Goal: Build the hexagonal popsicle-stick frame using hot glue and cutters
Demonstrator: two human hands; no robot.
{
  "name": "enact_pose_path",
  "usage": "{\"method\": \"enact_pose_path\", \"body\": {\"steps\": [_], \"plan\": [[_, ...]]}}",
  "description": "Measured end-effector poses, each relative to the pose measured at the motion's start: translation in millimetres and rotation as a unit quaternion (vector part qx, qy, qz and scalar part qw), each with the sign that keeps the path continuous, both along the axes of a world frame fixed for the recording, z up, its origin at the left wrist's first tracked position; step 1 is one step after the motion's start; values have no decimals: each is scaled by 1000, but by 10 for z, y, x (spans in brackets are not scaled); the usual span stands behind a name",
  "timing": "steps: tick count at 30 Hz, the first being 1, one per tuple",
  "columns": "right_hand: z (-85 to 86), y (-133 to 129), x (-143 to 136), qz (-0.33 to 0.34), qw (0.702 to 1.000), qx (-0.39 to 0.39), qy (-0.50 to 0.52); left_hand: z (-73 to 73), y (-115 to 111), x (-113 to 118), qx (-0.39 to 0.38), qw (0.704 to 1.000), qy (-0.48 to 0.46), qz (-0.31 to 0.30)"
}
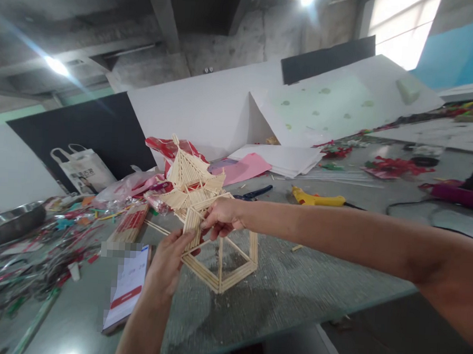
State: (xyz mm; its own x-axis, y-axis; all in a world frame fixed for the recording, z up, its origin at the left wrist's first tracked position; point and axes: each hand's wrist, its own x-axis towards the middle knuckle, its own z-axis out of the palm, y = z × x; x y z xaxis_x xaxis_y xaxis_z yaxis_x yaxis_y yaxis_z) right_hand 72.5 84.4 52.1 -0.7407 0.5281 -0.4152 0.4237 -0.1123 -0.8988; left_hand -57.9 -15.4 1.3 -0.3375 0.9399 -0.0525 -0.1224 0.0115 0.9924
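Note:
A pagoda-like model (191, 174) built of pale thin wooden sticks stands above the glass-topped table, with a pointed roof and flared eaves. Below it is a hexagonal stick frame (237, 276) with spokes meeting at its middle. My left hand (169, 258) is closed around a narrow panel of side-by-side sticks (193, 226), thumb in front. From the right, my right hand (223, 216) reaches across with curled fingers pinching at the panel's right edge. The hands hide where the panel, the model and the frame meet, so I cannot tell whether they are joined.
A phone (127, 287) lies left of my left forearm, near a bundle of red-tipped sticks (130, 223). Behind my right arm are dark-handled pliers (255, 193) and a yellow glue gun (317, 197). Craft scraps cover the left side; a metal bowl (14, 223) sits there.

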Motion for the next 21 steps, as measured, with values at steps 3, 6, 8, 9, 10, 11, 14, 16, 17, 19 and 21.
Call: {"method": "enact_pose_path", "body": {"steps": [3, 6, 8, 9, 10, 11, 14, 16, 17, 19, 21], "plan": [[-3, -18, -1, 4, 1000, -1, 1, 32, 48, 16, -15, 999, 37, -16], [-26, -29, -4, 8, 1000, -3, 3, 24, 59, 44, -13, 999, 45, -10], [-45, -33, -4, 5, 1000, -6, 5, 11, 49, 57, -12, 999, 49, -8], [-55, -34, -4, 4, 1000, -7, 7, 6, 43, 61, -12, 999, 53, -10], [-64, -34, -3, 4, 1000, -7, 10, 2, 37, 63, -11, 998, 57, -11], [-73, -34, -2, 5, 1000, -9, 13, 0, 31, 65, -11, 998, 61, -11], [-93, -32, -5, 9, 1000, -12, 19, -5, 18, 69, -8, 998, 67, -5], [-104, -32, -12, 11, 1000, -9, 21, -14, 14, 69, -9, 998, 66, -4], [-110, -33, -17, 12, 1000, -7, 22, -21, 12, 69, -9, 998, 67, -3], [-121, -37, -26, 10, 1000, -5, 22, -34, 8, 69, -8, 997, 73, 0], [-132, -44, -35, 10, 1000, -3, 22, -42, 0, 71, -5, 996, 84, 2]]}}
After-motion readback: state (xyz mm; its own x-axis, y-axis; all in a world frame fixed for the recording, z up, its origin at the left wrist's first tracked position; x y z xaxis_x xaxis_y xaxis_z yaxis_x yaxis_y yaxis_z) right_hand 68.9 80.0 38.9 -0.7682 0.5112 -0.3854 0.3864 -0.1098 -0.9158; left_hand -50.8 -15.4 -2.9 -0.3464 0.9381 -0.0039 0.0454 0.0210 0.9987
